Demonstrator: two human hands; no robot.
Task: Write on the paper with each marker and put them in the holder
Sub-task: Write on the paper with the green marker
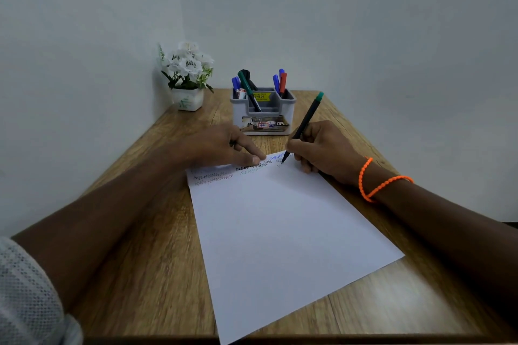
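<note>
Head view: right hand (322,145) pinches the light, stiff green-capped black marker (304,124) low; left hand (221,145), its grip flat and empty, pins the thin white paper (280,227).

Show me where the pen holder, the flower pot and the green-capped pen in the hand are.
pen holder (263,117), head view, front wall.
flower pot (187,99), head view, front face of the white pot.
green-capped pen (304,123), head view, middle of the black barrel above the right hand.
</note>
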